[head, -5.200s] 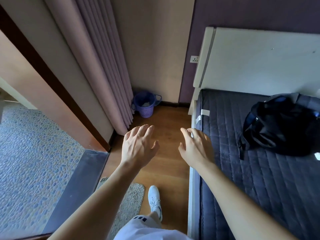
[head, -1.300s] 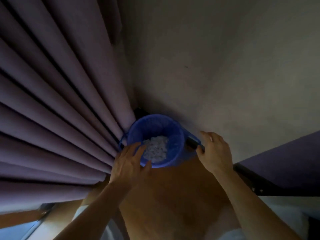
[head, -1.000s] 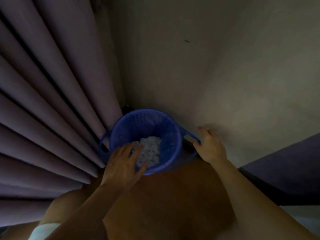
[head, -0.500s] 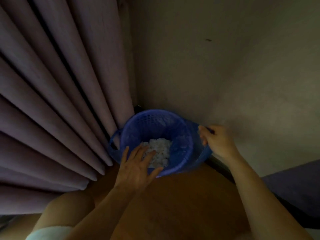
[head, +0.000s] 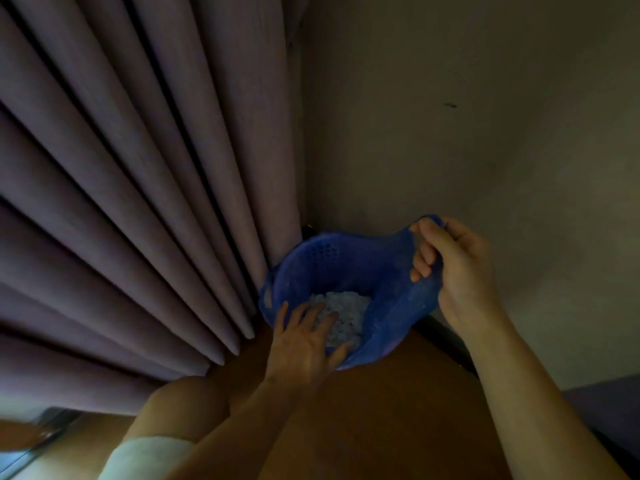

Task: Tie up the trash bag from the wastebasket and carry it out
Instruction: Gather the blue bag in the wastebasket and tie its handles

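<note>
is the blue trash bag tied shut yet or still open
Still open. The blue trash bag gapes, white scraps showing inside; the right hand holds one handle, the left hand rests at the rim.

Blue trash bag [head: 391, 327] lines corner wastebasket [head: 311, 254].

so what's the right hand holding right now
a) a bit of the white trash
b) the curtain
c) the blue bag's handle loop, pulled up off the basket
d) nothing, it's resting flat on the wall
c: the right hand has its fingers closed on the blue trash bag handle, stretched up from the wastebasket, while the left hand lies spread over the near rim above the white trash.
</note>
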{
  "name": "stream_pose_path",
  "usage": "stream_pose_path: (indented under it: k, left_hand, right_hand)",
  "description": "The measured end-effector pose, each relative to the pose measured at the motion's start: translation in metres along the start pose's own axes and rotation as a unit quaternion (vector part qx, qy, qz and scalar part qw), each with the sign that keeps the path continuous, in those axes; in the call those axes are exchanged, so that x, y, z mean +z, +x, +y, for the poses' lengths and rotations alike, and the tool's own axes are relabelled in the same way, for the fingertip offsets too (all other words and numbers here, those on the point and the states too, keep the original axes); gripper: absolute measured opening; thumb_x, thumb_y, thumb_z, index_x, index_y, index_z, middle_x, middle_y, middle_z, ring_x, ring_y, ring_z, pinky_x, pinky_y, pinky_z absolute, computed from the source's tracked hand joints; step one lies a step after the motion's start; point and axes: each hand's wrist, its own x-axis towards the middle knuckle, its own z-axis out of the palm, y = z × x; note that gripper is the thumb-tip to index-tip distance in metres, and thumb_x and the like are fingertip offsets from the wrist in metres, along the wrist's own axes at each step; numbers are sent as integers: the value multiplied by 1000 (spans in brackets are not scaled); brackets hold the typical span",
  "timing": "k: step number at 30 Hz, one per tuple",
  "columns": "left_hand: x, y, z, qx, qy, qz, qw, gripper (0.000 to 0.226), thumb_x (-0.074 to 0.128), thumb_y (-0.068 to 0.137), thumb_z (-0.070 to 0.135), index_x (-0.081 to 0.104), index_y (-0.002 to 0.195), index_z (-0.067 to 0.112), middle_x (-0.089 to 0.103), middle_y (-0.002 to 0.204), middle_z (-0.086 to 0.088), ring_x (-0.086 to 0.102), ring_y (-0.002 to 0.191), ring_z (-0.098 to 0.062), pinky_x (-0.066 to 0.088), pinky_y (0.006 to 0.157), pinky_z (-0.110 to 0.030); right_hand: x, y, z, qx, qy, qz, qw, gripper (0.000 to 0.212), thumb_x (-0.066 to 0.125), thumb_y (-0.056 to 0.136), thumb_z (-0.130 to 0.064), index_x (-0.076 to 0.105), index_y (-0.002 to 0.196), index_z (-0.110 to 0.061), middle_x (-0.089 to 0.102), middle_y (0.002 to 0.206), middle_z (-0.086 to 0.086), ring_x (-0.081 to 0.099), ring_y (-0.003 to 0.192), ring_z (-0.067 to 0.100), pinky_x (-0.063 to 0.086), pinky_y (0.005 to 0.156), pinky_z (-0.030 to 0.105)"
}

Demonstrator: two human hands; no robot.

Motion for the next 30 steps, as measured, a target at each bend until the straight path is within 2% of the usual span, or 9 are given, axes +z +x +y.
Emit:
stream_pose_path:
  k: [4, 8, 12, 14, 17, 19, 22, 26, 30]
  left_hand:
    - [-9, 0, -15, -43, -86, 94, 991, 55, 34, 96, 63, 54, 134, 27, 49, 147, 1, 43, 135, -20, 28, 116, -45]
    - [-15, 6, -42, -204, -194, 172, 944, 47, 49, 98, 45, 49, 133, 13, 49, 137, -11, 51, 121, -31, 44, 102, -40]
    - [-17, 19, -53, -316, -320, 102, 887, 63, 48, 97, 54, 35, 146, 17, 47, 147, -8, 51, 128, -30, 44, 108, -47]
    - [-16, 25, -59, -333, -360, 88, 867, 56, 47, 97, 53, 44, 139, 16, 60, 134, -8, 60, 116, -28, 50, 100, -42]
    - [-21, 30, -62, -340, -379, 80, 857, 31, 46, 102, 40, 63, 90, 17, 66, 80, -1, 59, 78, -23, 44, 62, -10]
    - [-25, 30, -58, -335, -391, 101, 851, 35, 45, 103, 31, 57, 74, 15, 53, 63, 2, 49, 60, -16, 37, 49, -11]
    - [-33, 28, -55, -312, -379, 138, 860, 30, 43, 104, 29, 56, 84, 11, 54, 68, 1, 49, 62, -15, 36, 50, -12]
    - [-50, 28, -48, -244, -398, 173, 867, 29, 47, 103, 27, 52, 75, 20, 52, 65, 3, 46, 58, -5, 37, 56, -13]
    - [-70, 29, -41, -161, -453, 168, 861, 28, 47, 102, 28, 56, 83, 9, 57, 74, -16, 53, 66, -18, 46, 67, -40]
  right_hand:
    - [-4, -3, 10, -7, -58, -5, 998, 21, 55, 98, -14, 65, 81, -11, 44, 51, 0, 42, 45, 12, 42, 43, 25]
    - [-12, -8, 16, -18, -112, -13, 994, 21, 56, 97, -15, 65, 80, -9, 44, 50, 3, 43, 45, 14, 44, 45, 25]
    - [-16, -14, 16, -23, -125, -34, 991, 27, 62, 85, -37, 68, 78, -13, 45, 50, 3, 44, 46, 18, 45, 46, 27]
    - [-17, -17, 17, -21, -132, -40, 990, 31, 63, 78, -45, 70, 79, -15, 46, 51, 3, 46, 46, 18, 46, 47, 26]
    - [-15, -22, 16, -34, -139, -32, 989, 30, 61, 81, -41, 69, 77, -12, 46, 49, 2, 47, 47, 16, 48, 49, 24]
    - [-15, -23, 16, -49, -140, -16, 989, 32, 60, 80, -43, 67, 73, -13, 46, 48, 1, 48, 47, 15, 49, 51, 23]
    - [-14, -22, 12, -75, -136, 16, 988, 26, 61, 82, -43, 69, 71, -20, 47, 49, 0, 49, 49, 16, 49, 51, 23]
    - [-13, -18, 10, -105, -148, 52, 982, 27, 62, 94, -25, 73, 70, -30, 60, 57, -3, 59, 56, 13, 50, 57, 23]
    - [-5, -15, 7, -127, -158, 37, 979, 10, 68, 86, -38, 77, 83, -39, 69, 105, 4, 69, 89, 10, 54, 76, 29]
